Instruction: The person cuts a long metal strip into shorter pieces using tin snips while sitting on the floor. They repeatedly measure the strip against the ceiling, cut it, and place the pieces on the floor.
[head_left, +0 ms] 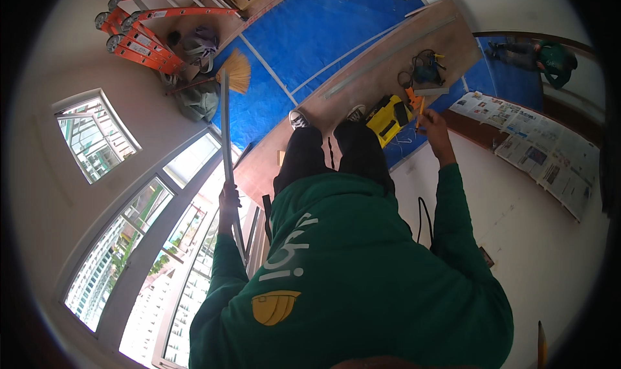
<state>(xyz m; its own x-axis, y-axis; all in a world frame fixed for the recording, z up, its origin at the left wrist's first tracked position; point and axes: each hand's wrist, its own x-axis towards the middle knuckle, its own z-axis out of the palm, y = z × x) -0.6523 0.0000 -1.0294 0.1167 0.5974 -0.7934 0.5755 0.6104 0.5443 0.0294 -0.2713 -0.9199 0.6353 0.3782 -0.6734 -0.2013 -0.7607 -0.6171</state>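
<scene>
Left of centre, the left hand is wrapped around a long metal channel; right of centre, the right hand pinches a slim orange pencil-like tool. A firm left grip should keep the channel's ends clear of the window.

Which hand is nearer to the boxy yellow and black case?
Right. In view, the right hand appears just right of the case; the left hand is far to its left.
</scene>
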